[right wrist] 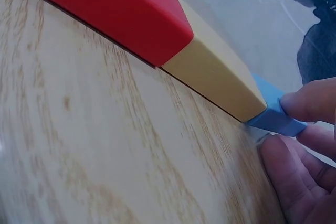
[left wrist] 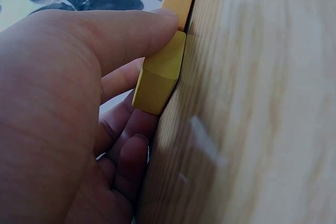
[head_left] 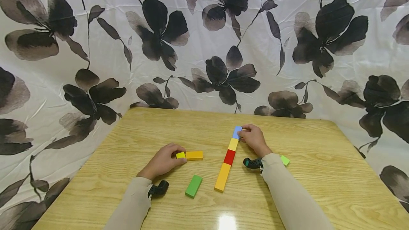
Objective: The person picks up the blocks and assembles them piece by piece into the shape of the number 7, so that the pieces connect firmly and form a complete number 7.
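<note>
My left hand (head_left: 166,159) pinches a small yellow block (left wrist: 164,66) between thumb and fingers on the table. The yellow block's far end meets an orange block (head_left: 194,155), which lies flat to its right. At the far end of a slanting row, my right hand (head_left: 254,138) grips a blue block (right wrist: 275,109) with thumb and fingers. That blue block touches a pale yellow block (right wrist: 215,72). Nearer to me in the same row come a red block (head_left: 229,157) and a longer orange block (head_left: 222,177), set end to end.
A green block (head_left: 193,186) lies between the left forearm and the row. Beside the right sleeve is a light green block (head_left: 285,160), partly hidden. The wooden table (head_left: 319,187) ends at a flowered cloth (head_left: 198,45) behind it.
</note>
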Demonstrator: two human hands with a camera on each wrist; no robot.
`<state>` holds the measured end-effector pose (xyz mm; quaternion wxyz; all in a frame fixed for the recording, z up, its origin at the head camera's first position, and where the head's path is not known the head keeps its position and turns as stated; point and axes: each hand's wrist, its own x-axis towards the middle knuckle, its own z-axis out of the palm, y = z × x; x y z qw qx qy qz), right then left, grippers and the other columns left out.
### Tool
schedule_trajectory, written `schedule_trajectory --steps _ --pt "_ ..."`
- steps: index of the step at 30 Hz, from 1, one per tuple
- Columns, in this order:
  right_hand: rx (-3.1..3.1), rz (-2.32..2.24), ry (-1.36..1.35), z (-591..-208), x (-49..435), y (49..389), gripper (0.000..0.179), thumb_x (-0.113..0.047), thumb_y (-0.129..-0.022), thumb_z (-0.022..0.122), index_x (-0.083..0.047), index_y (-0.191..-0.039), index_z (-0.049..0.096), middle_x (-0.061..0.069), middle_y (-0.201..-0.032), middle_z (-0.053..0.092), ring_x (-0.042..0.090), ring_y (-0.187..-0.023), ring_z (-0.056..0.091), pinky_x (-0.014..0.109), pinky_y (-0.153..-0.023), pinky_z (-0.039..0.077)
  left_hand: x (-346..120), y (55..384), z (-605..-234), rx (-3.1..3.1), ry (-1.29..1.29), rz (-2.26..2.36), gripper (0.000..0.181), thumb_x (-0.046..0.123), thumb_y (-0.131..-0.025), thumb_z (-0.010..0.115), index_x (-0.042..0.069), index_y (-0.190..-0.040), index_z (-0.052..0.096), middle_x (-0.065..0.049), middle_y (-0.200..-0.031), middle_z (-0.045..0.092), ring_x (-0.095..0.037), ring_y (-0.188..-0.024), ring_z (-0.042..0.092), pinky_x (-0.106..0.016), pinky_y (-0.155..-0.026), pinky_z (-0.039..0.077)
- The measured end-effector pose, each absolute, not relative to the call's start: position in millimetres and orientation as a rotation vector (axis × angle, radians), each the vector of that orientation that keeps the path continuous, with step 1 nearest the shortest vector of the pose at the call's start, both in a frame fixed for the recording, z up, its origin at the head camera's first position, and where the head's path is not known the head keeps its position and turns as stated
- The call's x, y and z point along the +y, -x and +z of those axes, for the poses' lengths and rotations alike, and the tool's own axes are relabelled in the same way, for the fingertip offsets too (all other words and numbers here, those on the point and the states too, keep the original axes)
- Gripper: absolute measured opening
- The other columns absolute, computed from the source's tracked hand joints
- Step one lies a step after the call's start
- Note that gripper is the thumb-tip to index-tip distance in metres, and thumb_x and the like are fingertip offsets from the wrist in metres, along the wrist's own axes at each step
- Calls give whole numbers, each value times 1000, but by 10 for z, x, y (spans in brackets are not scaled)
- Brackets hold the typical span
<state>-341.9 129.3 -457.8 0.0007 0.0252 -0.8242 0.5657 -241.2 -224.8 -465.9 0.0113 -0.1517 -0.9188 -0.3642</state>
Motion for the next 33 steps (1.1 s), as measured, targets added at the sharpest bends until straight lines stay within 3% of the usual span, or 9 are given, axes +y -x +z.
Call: schedule_trajectory --steps 15,33 --pt "-2644 1711 -58 -4566 1291 3403 41 -15 -96 67 5 -131 58 20 -113 63 28 -87 70 34 -77 57 -2254 2400 -4669 -2863 473 -1141 28 30 -91 76 20 -117 71 4 -106 61 -15 -89 54 -38 -81 46" --pt "-2711 1638 -56 -4546 1294 3402 43 -16 -97 64 5 -135 58 23 -127 62 27 -94 69 35 -81 55 -2237 2401 -4656 -2860 473 -1134 26 30 -91 76 20 -115 71 4 -103 60 -15 -87 52 -37 -79 45"
